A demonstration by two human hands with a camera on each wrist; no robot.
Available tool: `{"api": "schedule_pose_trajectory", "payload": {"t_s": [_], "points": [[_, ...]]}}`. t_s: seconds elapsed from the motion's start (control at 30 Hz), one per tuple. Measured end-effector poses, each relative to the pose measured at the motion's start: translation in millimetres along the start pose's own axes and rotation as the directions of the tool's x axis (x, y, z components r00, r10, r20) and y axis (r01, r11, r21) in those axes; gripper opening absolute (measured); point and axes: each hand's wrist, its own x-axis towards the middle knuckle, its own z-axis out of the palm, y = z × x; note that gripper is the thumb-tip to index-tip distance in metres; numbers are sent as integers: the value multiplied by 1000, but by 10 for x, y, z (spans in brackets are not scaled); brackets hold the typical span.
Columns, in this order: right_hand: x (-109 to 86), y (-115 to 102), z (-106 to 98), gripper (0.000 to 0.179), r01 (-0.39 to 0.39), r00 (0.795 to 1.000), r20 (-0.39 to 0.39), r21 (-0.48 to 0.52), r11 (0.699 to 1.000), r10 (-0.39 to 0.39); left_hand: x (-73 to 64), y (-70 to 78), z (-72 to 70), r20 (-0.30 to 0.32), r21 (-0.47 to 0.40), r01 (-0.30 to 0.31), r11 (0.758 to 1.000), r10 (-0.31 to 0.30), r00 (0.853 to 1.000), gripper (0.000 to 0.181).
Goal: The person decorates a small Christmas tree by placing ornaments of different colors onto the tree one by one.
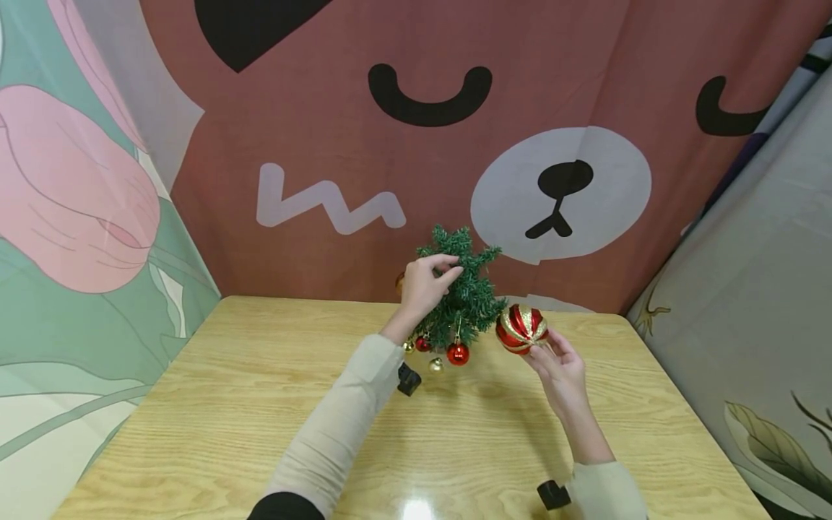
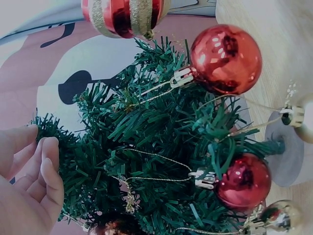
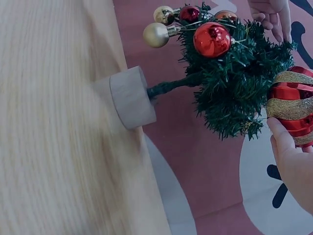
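Note:
A small artificial Christmas tree stands at the back of the table, hung with shiny red balls and gold ones. At its upper left, my left hand pinches the tip of a green branch between thumb and fingers. On the tree's right side, my right hand holds a large red-and-gold striped Christmas ball by its lower right, fingertips curled against it. The ball is close to the branches; whether it touches them I cannot tell. A pale round base carries the tree's trunk.
The wooden table ends at a curtain printed with a bear face. Printed cloths hang on the left and right. A black wrist camera sits by the left sleeve, another black camera by the right.

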Motion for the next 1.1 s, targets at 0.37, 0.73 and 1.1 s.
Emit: {"api": "schedule_pose_trajectory", "payload": {"t_s": [0.37, 0.73, 1.1], "points": [[50, -5, 119, 36, 7, 1000, 24, 9, 1000, -7, -6, -10, -23, -3, -24, 6, 1000, -6, 1000, 23], [115, -4, 219, 37, 1, 999, 48, 41, 999, -3, 0, -11, -5, 7, -22, 25, 999, -25, 1000, 24], [180, -17, 322, 39, -3, 998, 69, 5, 1000, 3, -4, -13, -4, 13, -28, 29, 999, -29, 1000, 25]]}}
